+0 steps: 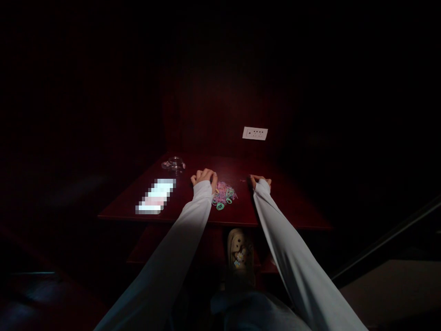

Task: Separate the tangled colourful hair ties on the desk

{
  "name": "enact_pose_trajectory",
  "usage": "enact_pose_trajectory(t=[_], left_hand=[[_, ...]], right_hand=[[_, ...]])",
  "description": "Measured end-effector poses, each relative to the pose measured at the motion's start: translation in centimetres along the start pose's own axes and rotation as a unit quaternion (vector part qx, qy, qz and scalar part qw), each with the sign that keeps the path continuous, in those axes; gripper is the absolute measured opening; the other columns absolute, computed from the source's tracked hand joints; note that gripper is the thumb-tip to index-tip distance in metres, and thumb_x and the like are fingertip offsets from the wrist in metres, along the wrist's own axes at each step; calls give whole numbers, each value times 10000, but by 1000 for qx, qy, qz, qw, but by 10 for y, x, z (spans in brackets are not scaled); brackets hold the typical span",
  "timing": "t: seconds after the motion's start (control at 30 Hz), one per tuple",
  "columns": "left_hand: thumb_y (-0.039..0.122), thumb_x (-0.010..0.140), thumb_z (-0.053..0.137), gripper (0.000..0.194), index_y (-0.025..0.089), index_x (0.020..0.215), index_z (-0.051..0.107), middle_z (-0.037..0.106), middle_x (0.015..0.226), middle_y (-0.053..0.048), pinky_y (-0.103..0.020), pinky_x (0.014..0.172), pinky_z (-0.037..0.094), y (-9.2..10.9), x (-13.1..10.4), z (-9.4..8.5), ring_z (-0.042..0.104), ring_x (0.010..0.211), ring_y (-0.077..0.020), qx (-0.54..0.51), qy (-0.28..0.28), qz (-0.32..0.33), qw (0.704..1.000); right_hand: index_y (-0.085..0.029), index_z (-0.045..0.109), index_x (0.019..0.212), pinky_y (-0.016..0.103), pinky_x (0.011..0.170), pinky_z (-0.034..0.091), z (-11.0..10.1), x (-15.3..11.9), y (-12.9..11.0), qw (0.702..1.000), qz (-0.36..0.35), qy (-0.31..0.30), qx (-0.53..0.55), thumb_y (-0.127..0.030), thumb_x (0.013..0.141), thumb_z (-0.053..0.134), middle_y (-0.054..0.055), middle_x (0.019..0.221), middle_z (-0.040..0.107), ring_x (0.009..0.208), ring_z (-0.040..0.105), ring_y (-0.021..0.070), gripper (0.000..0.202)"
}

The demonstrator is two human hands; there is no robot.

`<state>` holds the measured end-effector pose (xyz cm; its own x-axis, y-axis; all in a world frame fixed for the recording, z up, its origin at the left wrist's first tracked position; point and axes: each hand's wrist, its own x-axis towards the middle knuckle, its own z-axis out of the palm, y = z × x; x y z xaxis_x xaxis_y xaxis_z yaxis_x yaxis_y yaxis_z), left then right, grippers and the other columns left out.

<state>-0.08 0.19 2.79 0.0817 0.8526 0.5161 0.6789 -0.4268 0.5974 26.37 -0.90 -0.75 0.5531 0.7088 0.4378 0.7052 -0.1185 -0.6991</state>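
Observation:
A pile of small colourful elastic bands (224,195), mostly pink, purple and green, lies on the dark red table (237,216). My left hand (204,177) is at the pile's left edge, fingers bent and thumb close to the index finger; what they hold, if anything, cannot be made out. To the right of the pile, apart from it, my right hand (261,181) rests low over the table with its fingertips pinched together. Whatever is in that pinch is too small or hidden. A tiny pinkish band (243,180) lies just left of the right fingertips.
A bright phone-like screen (156,196), blurred out, lies on the left of the table. Behind it stands a small clear round container (176,163) with pinkish bits beside it. A white socket plate (255,133) is on the back wall. Below the front edge shows a beige clog (237,248).

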Motion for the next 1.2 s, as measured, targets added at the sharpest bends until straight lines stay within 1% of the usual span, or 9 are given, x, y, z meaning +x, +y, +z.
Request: enact_pose_trajectory(t=[0.13, 0.23, 0.4, 0.57, 0.63, 0.73, 0.97, 1.1, 1.2], left_hand=[[268, 1064, 393, 319, 256, 1034, 711, 689, 1309, -88, -440, 1027, 421, -16, 6, 11, 563, 1205, -284, -41, 58, -101, 992], [235, 1057, 379, 332, 229, 1075, 710, 674, 1309, -129, -448, 1080, 445, -28, 12, 18, 584, 1245, -276, -74, 71, -98, 990], [246, 1051, 352, 376, 210, 1081, 726, 706, 1269, -115, -409, 1155, 457, -36, 17, 26, 629, 1242, -248, -137, -18, -34, 990], [310, 1006, 477, 289, 244, 1043, 756, 754, 1200, -58, -338, 1170, 460, -32, 15, 32, 655, 1234, -220, -202, -150, 43, 967], [332, 977, 531, 252, 239, 1011, 763, 767, 1161, -58, -333, 1153, 478, -31, 15, 32, 672, 1206, -224, -230, -160, 31, 959], [353, 993, 493, 299, 217, 992, 759, 769, 1153, -66, -341, 1140, 491, -30, 14, 29, 689, 1177, -221, -294, -123, 1, 948], [368, 1038, 401, 401, 219, 855, 726, 767, 1071, -56, -359, 1102, 494, -31, 15, 20, 692, 1117, -221, -303, -44, -21, 952], [336, 1042, 435, 359, 247, 870, 738, 768, 1098, -23, -372, 1140, 434, -26, 13, 13, 651, 1168, -223, -223, -47, -22, 973], [294, 1033, 463, 309, 268, 909, 745, 772, 1126, 2, -391, 1154, 400, -22, 11, 8, 628, 1180, -219, -179, -64, -34, 981]], right_hand=[[-301, 816, 1199, 478, 1067, 429, 2, -4, -7, 978, -160, -132, -24, -470, 891, 677, 82, 1336, 729, 1224, 543, 324, 378], [-309, 834, 1143, 478, 1088, 434, 4, -5, -10, 970, -174, -160, -58, -425, 930, 651, 59, 1326, 750, 1248, 566, 309, 303], [-305, 819, 1183, 486, 1131, 429, 2, -8, -13, 971, -197, -124, -50, -401, 1010, 538, 37, 1282, 778, 1266, 571, 294, 345], [-313, 816, 1171, 476, 1100, 470, -1, -23, -34, 948, -261, -179, -11, -488, 932, 685, 61, 1233, 786, 1205, 633, 297, 323], [-312, 784, 1251, 447, 1070, 499, 1, -31, -43, 933, -276, -230, 28, -520, 875, 755, 65, 1259, 768, 1163, 674, 281, 431], [-293, 763, 1294, 416, 1072, 502, 6, -43, -52, 911, -299, -273, 78, -528, 803, 831, 80, 1300, 740, 1189, 681, 276, 548], [-279, 830, 1082, 378, 943, 542, 28, -48, -65, 931, -261, -238, 89, -405, 777, 860, 69, 1084, 786, 1001, 713, 250, 331], [-283, 832, 969, 369, 893, 549, 35, -43, -65, 944, -224, -209, 122, -423, 793, 828, 51, 1016, 800, 928, 716, 237, 225], [-272, 819, 898, 381, 887, 553, 37, -41, -62, 950, -185, -185, 172, -531, 794, 800, 56, 994, 803, 913, 718, 241, 280]])
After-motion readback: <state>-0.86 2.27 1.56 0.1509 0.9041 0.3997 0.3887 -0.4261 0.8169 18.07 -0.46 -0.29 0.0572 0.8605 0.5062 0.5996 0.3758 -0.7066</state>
